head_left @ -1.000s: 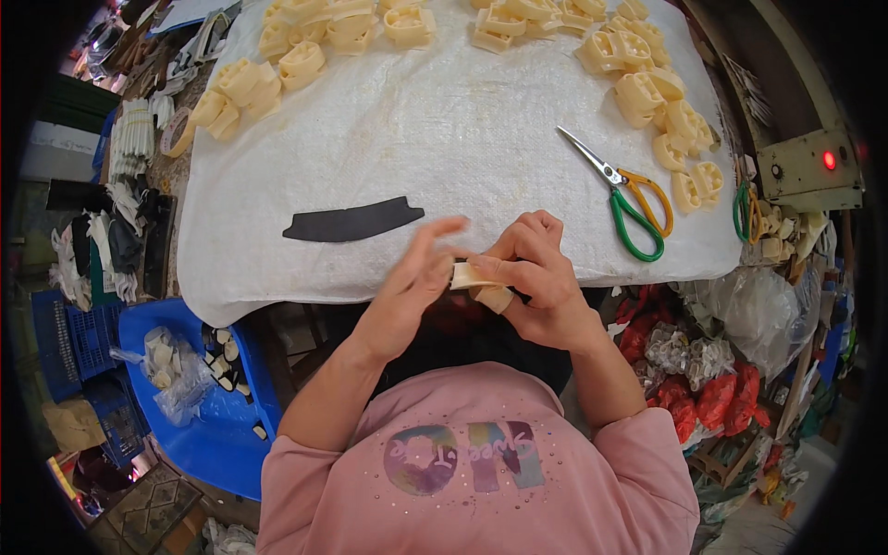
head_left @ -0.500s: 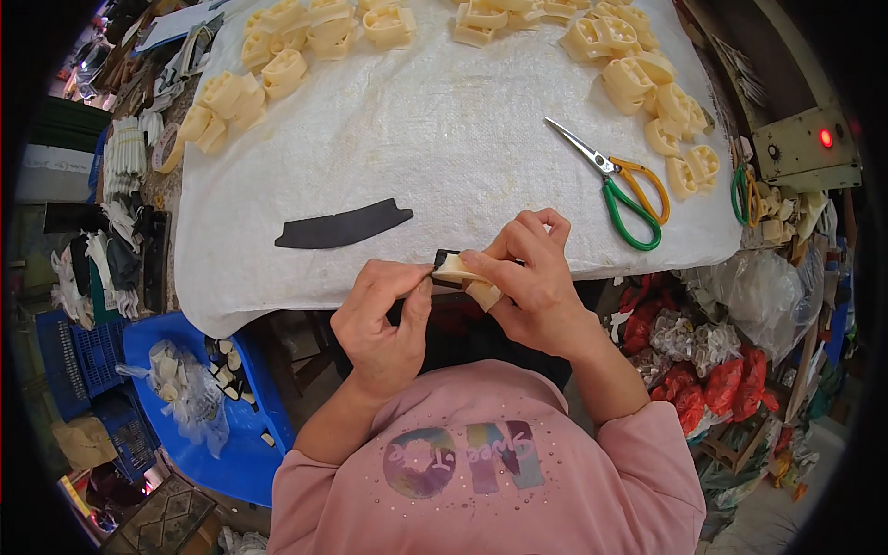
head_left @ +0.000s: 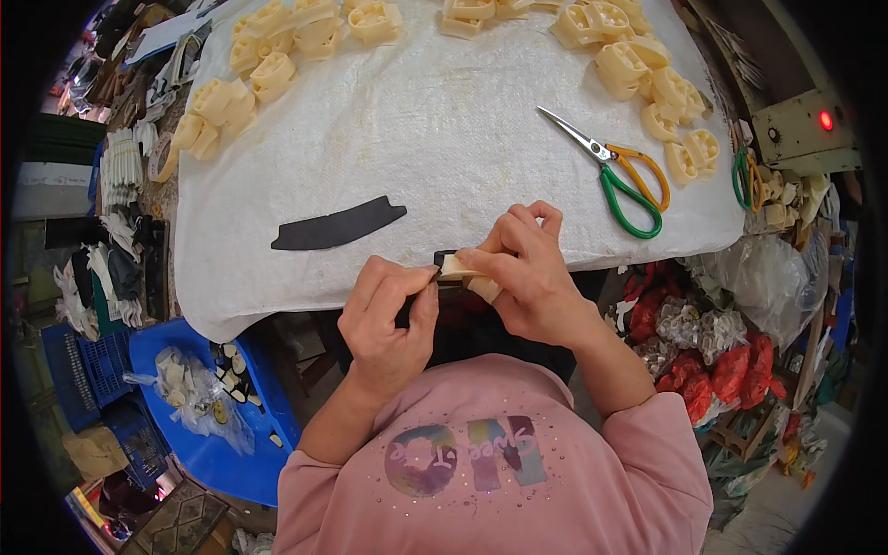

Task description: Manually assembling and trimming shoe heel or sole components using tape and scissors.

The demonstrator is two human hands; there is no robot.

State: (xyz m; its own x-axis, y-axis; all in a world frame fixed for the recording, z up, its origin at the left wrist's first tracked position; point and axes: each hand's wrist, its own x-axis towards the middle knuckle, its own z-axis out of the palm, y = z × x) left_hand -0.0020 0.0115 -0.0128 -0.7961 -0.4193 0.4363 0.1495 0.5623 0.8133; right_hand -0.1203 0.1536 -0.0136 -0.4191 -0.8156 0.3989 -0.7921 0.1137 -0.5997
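Just over the table's near edge, my right hand (head_left: 538, 282) is closed around a cream moulded piece (head_left: 453, 265), thumb on top. A strip of black sheet material (head_left: 443, 252) wraps the end of that piece. Thumb and forefinger of my left hand (head_left: 384, 324) pinch the strip's edge at the left side of the piece; the fingertips partly hide it. Beyond my left hand, a curved black strip (head_left: 339, 227) with a notched right end lies flat on the white woven cover (head_left: 425, 148). Scissors (head_left: 603, 159) with one green and one orange handle loop rest farther right, blades pointing away.
Cream moulded pieces (head_left: 622, 72) line the far and side parts of the table. A blue plastic container (head_left: 217, 453) with scraps and a clear bag stands at lower left. Red bags (head_left: 731, 370) crowd the lower right, below a control box (head_left: 805, 134) with a lit red lamp.
The view has shifted slightly. My left hand sits a little farther right, still pinching the black strip's edge, while my right hand keeps hold of the cream piece.
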